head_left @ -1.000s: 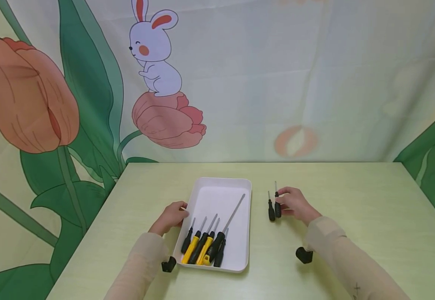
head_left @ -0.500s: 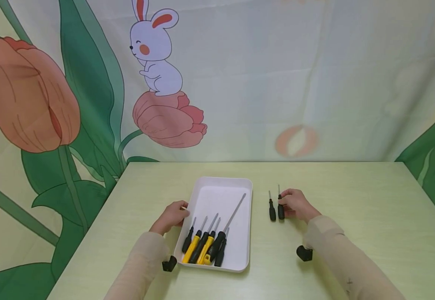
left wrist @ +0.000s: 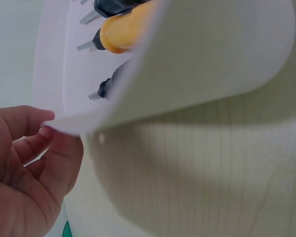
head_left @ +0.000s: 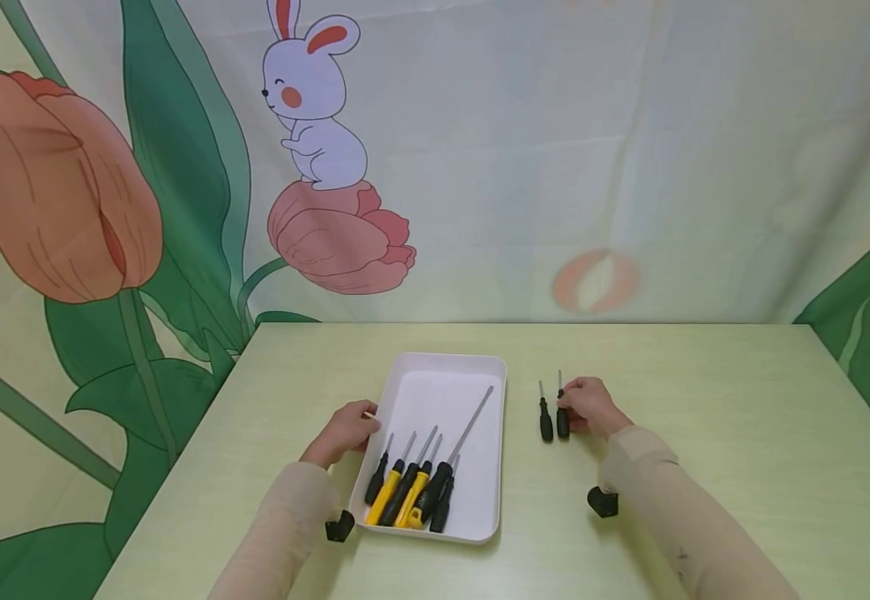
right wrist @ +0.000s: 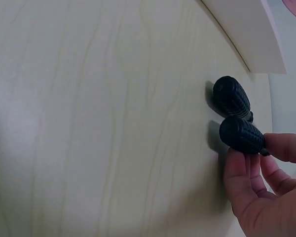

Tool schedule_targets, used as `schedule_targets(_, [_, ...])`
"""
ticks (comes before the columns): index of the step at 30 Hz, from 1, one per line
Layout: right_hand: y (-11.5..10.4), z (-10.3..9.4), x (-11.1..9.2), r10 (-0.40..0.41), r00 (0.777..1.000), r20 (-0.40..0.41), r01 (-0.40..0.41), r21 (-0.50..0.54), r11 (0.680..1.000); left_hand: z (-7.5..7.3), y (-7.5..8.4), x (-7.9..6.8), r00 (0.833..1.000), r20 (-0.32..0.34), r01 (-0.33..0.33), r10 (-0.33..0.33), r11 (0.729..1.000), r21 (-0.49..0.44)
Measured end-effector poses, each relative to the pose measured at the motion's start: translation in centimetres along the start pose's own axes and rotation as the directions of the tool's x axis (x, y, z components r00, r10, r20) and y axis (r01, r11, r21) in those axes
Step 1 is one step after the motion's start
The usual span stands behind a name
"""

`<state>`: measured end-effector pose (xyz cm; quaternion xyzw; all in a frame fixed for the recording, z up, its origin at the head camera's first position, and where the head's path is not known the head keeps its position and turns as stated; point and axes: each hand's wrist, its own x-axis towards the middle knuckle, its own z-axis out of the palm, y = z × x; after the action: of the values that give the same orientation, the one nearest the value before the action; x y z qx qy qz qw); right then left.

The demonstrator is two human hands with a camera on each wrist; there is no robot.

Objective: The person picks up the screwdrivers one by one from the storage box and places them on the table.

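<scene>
My left hand [head_left: 345, 429] pinches the left rim of a white tray [head_left: 468, 371]; the left wrist view shows thumb and fingers [left wrist: 37, 118] on that rim. Inside the tray lie several screwdrivers, among them a yellow-handled one [head_left: 385, 498] and a long black-handled one [head_left: 431, 492]. To the tray's right, my right hand [head_left: 592, 407] pinches a small black screwdriver [head_left: 562, 423] near the top of its handle. Beside it on the table lies another small black screwdriver [head_left: 546, 427]. Both black handles show close up in the right wrist view, the held handle [right wrist: 240, 135] nearer the fingers.
The pale wood-grained table [head_left: 705, 400] runs back to a hanging cloth [head_left: 705, 167] printed with tulips and a rabbit. The tray's raised wall [right wrist: 251, 34] stands close to the two small screwdrivers.
My right hand has brought its black screwdriver slightly right and nearer to me, apart from the other one, then barely moved. The left hand and tray hold still.
</scene>
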<state>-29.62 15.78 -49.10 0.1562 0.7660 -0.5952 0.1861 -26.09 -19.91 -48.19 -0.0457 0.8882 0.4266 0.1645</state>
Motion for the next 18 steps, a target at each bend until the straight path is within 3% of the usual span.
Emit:
schedule_targets(1, [-0.03,0.07,-0.01,-0.003,1.0,-0.006,0.003,-0.002,1.0,0.06,0.39,-0.23,0.999,-0.01,0.035,-0.035,0.999,0.011])
schedule_targets(18, [-0.6,0.72,-0.07,0.025,0.996,-0.081,-0.04,-0.191,0.981,0.15,0.59,-0.43,0.998,-0.022,0.053,-0.053,0.999,0.011])
